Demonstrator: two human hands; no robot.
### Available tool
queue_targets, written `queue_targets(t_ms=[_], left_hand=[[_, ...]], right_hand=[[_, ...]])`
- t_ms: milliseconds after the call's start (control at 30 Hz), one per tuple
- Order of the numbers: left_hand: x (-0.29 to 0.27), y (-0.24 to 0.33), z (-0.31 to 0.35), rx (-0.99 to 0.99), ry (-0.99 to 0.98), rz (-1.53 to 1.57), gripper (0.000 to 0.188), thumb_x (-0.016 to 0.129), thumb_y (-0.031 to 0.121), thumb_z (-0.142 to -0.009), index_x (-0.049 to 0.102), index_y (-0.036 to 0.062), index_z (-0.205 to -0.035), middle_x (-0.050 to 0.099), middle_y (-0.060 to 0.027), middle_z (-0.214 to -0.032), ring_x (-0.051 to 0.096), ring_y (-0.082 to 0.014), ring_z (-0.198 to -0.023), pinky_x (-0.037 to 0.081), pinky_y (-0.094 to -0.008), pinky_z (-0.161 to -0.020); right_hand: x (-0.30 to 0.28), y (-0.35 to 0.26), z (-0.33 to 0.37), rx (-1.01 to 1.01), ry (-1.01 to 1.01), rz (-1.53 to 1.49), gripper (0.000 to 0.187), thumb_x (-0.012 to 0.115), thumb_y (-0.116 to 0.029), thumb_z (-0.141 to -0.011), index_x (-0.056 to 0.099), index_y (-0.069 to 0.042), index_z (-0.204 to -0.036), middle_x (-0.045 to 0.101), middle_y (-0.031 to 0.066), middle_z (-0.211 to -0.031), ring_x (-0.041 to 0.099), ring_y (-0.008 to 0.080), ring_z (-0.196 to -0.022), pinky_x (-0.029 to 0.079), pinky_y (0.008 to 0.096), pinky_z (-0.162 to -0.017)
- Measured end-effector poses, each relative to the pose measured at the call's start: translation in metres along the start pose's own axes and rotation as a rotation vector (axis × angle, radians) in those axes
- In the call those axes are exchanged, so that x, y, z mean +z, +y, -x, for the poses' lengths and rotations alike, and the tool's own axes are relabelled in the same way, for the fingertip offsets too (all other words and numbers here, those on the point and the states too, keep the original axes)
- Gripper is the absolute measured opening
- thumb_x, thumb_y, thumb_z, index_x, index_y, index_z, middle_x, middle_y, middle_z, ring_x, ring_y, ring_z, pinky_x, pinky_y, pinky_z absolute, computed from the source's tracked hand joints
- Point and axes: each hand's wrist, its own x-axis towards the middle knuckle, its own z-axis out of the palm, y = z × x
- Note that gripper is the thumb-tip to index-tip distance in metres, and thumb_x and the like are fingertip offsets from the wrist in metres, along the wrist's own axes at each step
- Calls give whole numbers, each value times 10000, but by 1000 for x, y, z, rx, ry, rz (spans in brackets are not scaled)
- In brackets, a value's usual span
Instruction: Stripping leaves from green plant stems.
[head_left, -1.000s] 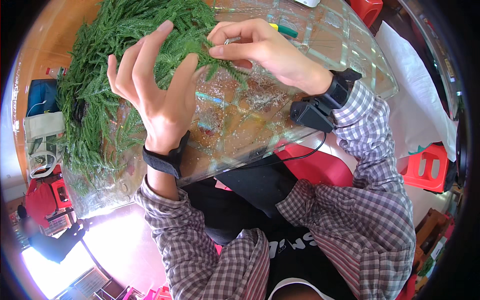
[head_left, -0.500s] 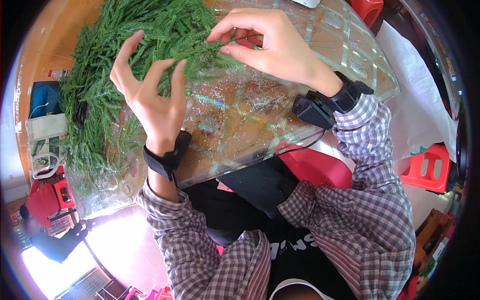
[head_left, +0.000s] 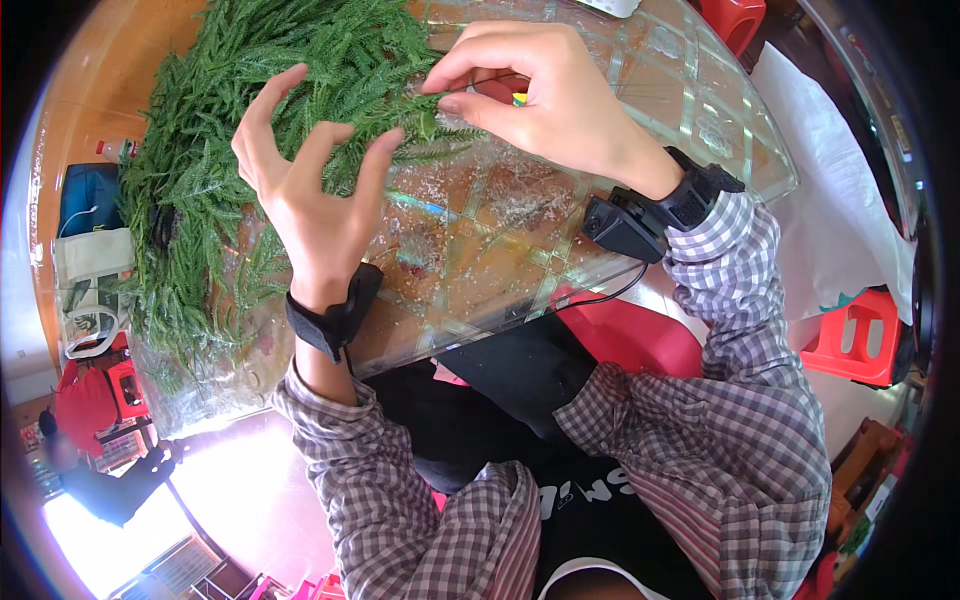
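Observation:
A big heap of green artificial pine sprigs [head_left: 290, 50] spreads over the far left of the table. Over its near right edge, my right hand [head_left: 550, 95] pinches the end of one pine sprig [head_left: 427, 128] between thumb and forefinger. A thin dark strand and a small yellow bit show inside the curl of its fingers; I cannot make out what the yellow bit is. To the left, my left hand [head_left: 310, 205] is open, its fingers spread and curved above the heap, with the thumb close to the sprig. Nothing shows in its grasp.
Clear sheeting covers the patterned table [head_left: 480, 260], strewn with white flecks and needle scraps. A white sack [head_left: 810, 130] lies beyond the right edge. A red stool [head_left: 855, 340] stands at the right, and a blue bag [head_left: 88, 198] lies at the far left.
My left hand has shifted slightly right, its thumb swinging out toward the pinched sprig. The sprig has turned a little. My right hand keeps its pinch, almost in place.

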Motion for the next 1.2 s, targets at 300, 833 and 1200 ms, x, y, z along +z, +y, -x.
queue_targets(t_ms=[300, 833, 1200], left_hand=[[0, -1, 1, 31, 39, -20, 263, 793, 163, -611, 561, 41, -594, 529, -113, -1179, 445, -313, -1078, 323, -424, -905], [0, 3, 1, 62, 2, 54, 268, 783, 141, -604, 542, 27, -572, 539, -123, -1166, 456, -319, -1051, 342, -419, -886], [-2, 3, 2, -78, -78, 278, 282, 754, 129, -654, 531, -12, -554, 538, -139, -1173, 460, -298, -1050, 351, -394, -898]], right_hand=[[6, 6, 2, 67, -1, -78, 137, 602, -7, -819, 612, 15, -954, 564, 10, -754, 525, 48, -697, 421, 192, -602], [6, 9, 1, 151, -159, -168, 158, 596, -96, -860, 611, 5, -980, 608, 6, -806, 520, 35, -703, 420, 188, -629], [4, 8, 2, 98, -153, -257, 176, 599, -105, -845, 602, 25, -963, 590, 14, -815, 515, 46, -718, 417, 198, -635]])
